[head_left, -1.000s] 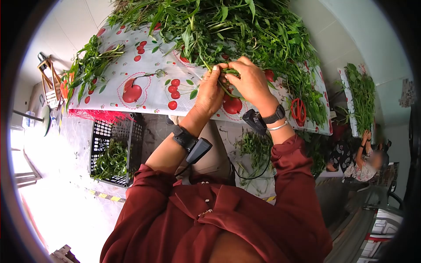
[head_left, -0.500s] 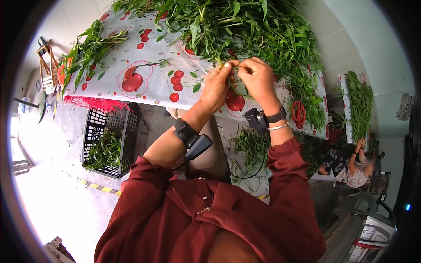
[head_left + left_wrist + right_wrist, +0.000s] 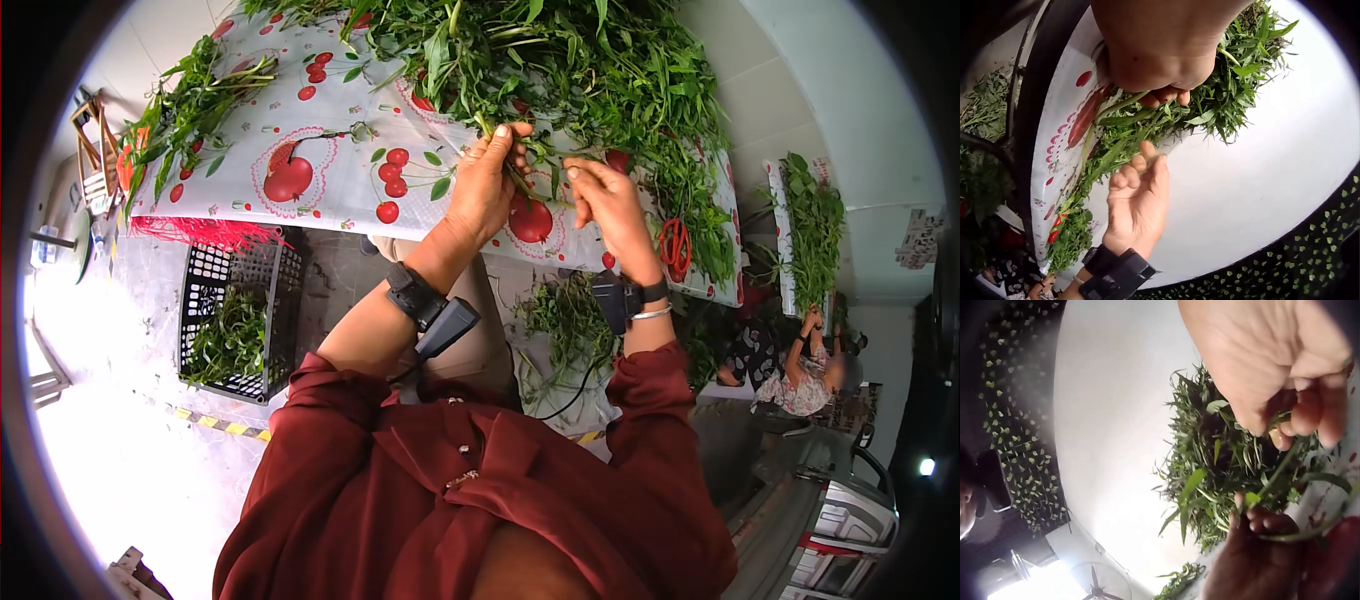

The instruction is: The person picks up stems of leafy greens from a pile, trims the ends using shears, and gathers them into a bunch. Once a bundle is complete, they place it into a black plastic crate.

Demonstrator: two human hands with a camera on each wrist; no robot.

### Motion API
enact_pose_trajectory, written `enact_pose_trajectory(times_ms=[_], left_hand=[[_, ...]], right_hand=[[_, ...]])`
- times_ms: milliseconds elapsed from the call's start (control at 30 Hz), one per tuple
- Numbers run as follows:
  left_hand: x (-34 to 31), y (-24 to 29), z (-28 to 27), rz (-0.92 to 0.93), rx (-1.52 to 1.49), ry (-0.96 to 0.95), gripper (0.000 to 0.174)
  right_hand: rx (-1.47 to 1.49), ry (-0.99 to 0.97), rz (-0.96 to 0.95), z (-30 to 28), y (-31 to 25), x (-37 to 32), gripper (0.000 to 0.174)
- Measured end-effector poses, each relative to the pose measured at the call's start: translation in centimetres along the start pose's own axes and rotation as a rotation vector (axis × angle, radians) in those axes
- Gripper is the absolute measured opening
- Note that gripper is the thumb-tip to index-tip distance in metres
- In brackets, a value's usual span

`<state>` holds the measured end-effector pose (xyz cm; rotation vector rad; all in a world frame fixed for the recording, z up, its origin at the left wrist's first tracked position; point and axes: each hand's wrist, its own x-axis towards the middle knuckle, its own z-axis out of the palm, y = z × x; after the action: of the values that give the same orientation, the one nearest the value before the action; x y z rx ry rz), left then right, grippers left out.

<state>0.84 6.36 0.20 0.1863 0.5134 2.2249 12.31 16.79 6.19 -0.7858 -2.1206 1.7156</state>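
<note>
In the head view, my left hand (image 3: 485, 185) grips green stems (image 3: 482, 125) over the front part of the cloth-covered table, its thumb along them. To its right, my right hand (image 3: 610, 205) is apart from it, with thumb and forefinger close together. The left wrist view shows the right hand (image 3: 1138, 203) palm up, fingers bent and fingertips pinched. In the right wrist view, a green stem (image 3: 1282, 465) runs up to the right hand's fingers (image 3: 1307, 412), which partly hide it; below, the left hand (image 3: 1250, 556) holds leafy stems.
A large heap of greens (image 3: 600, 75) covers the table's back and right, with red scissors (image 3: 675, 250) at its edge. A smaller bunch (image 3: 200, 110) lies left. Pink strands (image 3: 205, 232) hang above a black crate (image 3: 228, 325) of greens. Another person (image 3: 800, 385) is at right.
My right hand has moved right and down, away from the left hand, after the two were close together. The left hand still grips the stems. The head view has shifted slightly.
</note>
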Motion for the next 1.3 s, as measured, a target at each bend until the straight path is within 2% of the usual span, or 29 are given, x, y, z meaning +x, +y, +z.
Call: enact_pose_trajectory(times_ms=[167,267,400,500,600,700,833,967,1167,1200,1300], left_hand=[[0.0,0.0,-0.1,-0.01,-0.008,-0.008,0.024],[0.0,0.0,-0.1,-0.017,-0.024,-0.008,0.024],[0.1,0.0,-0.3,-0.032,0.023,-0.041,0.023],[0.0,0.0,-0.1,-0.033,0.035,-0.037,0.023],[0.1,-0.1,-0.1,-0.038,0.031,-0.031,0.024],[0.0,-0.5,-0.3,-0.019,0.013,-0.044,0.025],[-0.4,-0.6,0.0,-0.049,0.065,0.02,0.023],[-0.5,-0.7,0.0,0.0,0.106,-0.032,0.022],[-0.6,-0.6,0.0,-0.008,0.077,-0.07,0.023],[-0.3,-0.3,-0.1,0.056,-0.035,-0.02,0.022],[-0.2,-0.3,0.0,0.021,-0.016,0.073,0.023]], right_hand=[[0.173,-0.051,0.048,1.9,0.2,0.8,0.028],[0.296,-0.066,0.179,2.9,-0.3,1.5,0.031],[0.284,-0.045,0.201,3.5,-0.5,1.9,0.027],[0.278,-0.08,0.133,3.6,0.1,2.1,0.021],[0.357,-0.031,0.125,3.7,0.5,2.1,0.016],[0.431,-0.073,0.15,3.6,-0.2,1.5,0.01],[0.48,-0.085,0.205,2.9,0.3,1.1,0.01],[0.591,-0.154,0.261,2.5,0.3,0.5,0.006],[0.679,-0.158,0.311,2.8,0.1,-0.5,0.008],[0.7,-0.163,0.295,2.6,0.2,-0.7,0.01],[0.68,-0.134,0.278,0.9,0.9,-1.7,0.014]])
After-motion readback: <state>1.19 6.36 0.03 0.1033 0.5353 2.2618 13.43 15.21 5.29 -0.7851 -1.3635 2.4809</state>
